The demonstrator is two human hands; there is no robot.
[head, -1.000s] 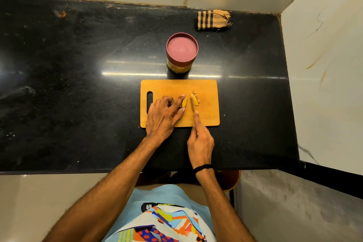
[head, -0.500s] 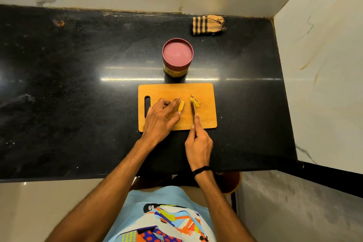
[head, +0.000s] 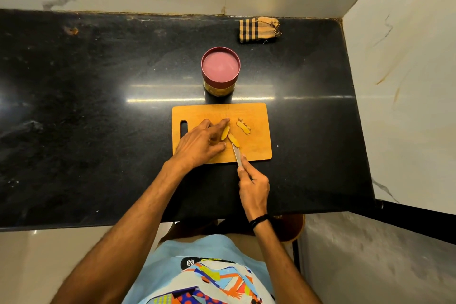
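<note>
One root piece (head: 225,133) lies mid-frame on the cutting board (head: 256,148), pinched by the left grip (head: 199,143); right grip (head: 254,185) clamps the knife (head: 237,155) (tip at a second piece (head: 234,140)).

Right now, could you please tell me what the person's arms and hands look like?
Both arms are bare, no sleeves in view. The left hand and right hand are ungloved. A thin black band circles the right wrist; the left wrist is bare.
</note>
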